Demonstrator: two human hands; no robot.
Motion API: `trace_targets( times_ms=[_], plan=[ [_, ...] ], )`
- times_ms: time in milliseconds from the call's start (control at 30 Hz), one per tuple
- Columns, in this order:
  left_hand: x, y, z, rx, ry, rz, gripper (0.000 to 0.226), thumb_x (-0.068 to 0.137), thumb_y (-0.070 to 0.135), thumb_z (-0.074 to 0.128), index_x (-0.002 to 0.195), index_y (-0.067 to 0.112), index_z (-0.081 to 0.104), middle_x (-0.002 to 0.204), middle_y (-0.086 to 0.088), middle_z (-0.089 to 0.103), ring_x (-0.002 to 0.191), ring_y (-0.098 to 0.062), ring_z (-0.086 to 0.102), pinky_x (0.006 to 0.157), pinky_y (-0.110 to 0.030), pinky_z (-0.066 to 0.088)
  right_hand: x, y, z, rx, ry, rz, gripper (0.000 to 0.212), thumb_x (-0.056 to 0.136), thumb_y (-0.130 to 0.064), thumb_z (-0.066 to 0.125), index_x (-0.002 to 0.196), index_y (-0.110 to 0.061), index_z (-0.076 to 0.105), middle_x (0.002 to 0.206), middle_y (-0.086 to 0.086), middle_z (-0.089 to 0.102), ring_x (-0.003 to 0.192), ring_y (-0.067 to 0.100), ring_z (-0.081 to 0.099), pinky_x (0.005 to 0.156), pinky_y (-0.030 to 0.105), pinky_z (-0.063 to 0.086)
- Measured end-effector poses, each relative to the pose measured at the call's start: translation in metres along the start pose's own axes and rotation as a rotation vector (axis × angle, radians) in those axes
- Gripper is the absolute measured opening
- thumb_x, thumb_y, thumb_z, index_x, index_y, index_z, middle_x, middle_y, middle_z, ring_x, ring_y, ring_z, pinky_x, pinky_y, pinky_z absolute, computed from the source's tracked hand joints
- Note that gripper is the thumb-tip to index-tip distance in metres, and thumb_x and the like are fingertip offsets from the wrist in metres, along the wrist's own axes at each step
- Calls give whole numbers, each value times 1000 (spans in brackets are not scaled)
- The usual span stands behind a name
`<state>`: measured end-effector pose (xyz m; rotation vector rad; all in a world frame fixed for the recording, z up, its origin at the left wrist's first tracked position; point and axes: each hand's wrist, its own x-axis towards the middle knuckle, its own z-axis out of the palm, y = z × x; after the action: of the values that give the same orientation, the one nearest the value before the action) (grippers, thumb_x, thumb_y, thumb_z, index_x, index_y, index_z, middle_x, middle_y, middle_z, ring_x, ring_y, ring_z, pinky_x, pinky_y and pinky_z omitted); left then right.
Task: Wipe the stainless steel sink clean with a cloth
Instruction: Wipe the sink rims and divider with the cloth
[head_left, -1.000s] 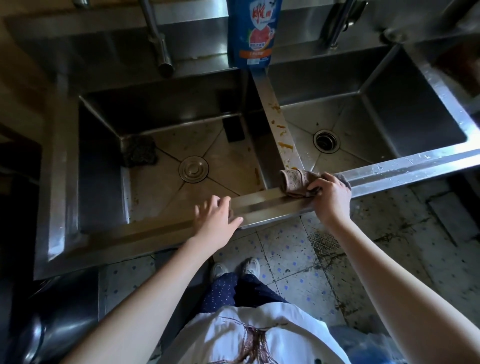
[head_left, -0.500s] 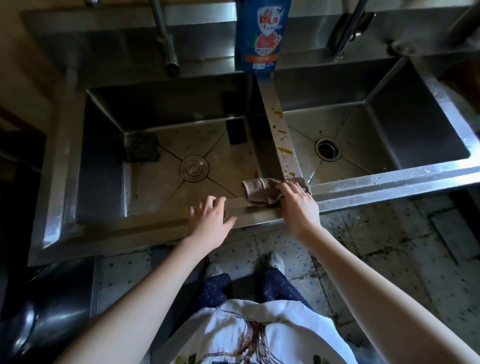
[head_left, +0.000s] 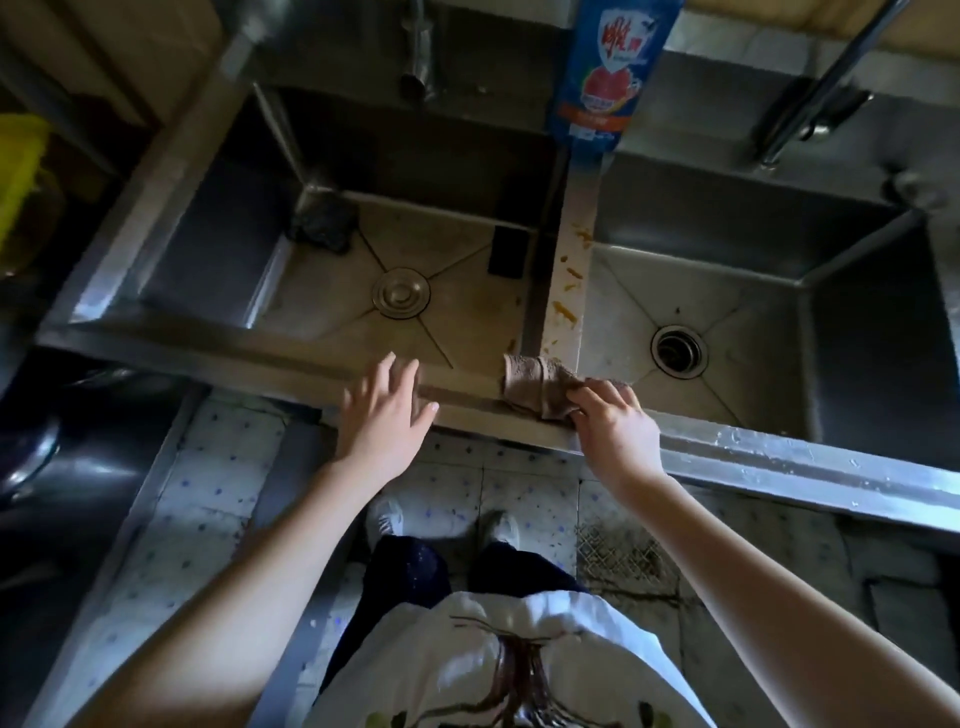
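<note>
A double-basin stainless steel sink (head_left: 779, 457) fills the upper view. Orange food smears (head_left: 566, 312) dot the divider between the two basins. My right hand (head_left: 613, 421) grips a bunched brown cloth (head_left: 535, 387) on the front rim, where the divider meets it. My left hand (head_left: 387, 410) lies flat with straight fingers on the front rim of the left basin, a little left of the cloth. The left basin has a closed drain plug (head_left: 401, 292); the right basin has an open drain (head_left: 678, 351).
A blue detergent bottle (head_left: 613, 67) stands at the back of the divider. A dark scouring pad (head_left: 324, 223) and a small black block (head_left: 508, 253) lie in the left basin. Faucets (head_left: 815, 93) rise behind both basins. My feet stand on tiled floor below the rim.
My right hand slid the cloth left along the front rim, from right of the divider to its foot. The left hand stayed on the rim. The camera tilted.
</note>
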<state>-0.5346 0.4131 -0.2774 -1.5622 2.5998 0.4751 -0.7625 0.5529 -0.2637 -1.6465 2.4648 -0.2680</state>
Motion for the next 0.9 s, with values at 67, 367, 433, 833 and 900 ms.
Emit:
trace_targets(
  times_ms=[67, 367, 433, 833, 900],
  plan=[
    [-10, 2, -1, 9, -3, -45, 59, 91, 49, 46, 142, 21, 34, 151, -8, 26, 130, -34, 35, 106, -49, 26, 4, -6, 0, 0, -27, -60, 23, 79, -6, 69, 101, -15, 69, 99, 5, 67, 88, 32, 59, 50, 37, 54],
    [-20, -1, -3, -4, -12, -83, 59, 92, 51, 42, 142, 20, 34, 151, -9, 26, 130, -33, 37, 106, -47, 24, 30, -25, -1, 8, -101, -200, 27, 85, -17, 66, 112, -15, 66, 107, 7, 62, 97, 30, 56, 57, 41, 55],
    [-19, -4, -3, -21, -14, -86, 59, 92, 51, 42, 142, 20, 33, 151, -10, 26, 130, -34, 36, 106, -49, 24, 28, -12, -6, -1, -116, -222, 27, 84, -16, 67, 111, -15, 67, 108, 6, 63, 95, 30, 57, 58, 41, 56],
    [-7, -16, -9, -117, -17, -36, 59, 91, 50, 45, 141, 20, 36, 150, -9, 26, 129, -35, 35, 105, -46, 26, 19, 1, -10, 9, -102, -224, 26, 78, -2, 72, 103, -7, 70, 102, 9, 66, 87, 32, 60, 56, 43, 57],
    [-6, -14, -9, -121, -25, -19, 58, 92, 50, 45, 141, 20, 35, 151, -9, 26, 131, -33, 33, 106, -47, 25, 26, -11, -6, 21, -115, -235, 27, 79, -3, 70, 105, -9, 69, 104, 9, 65, 90, 32, 59, 59, 44, 57]
  ],
)
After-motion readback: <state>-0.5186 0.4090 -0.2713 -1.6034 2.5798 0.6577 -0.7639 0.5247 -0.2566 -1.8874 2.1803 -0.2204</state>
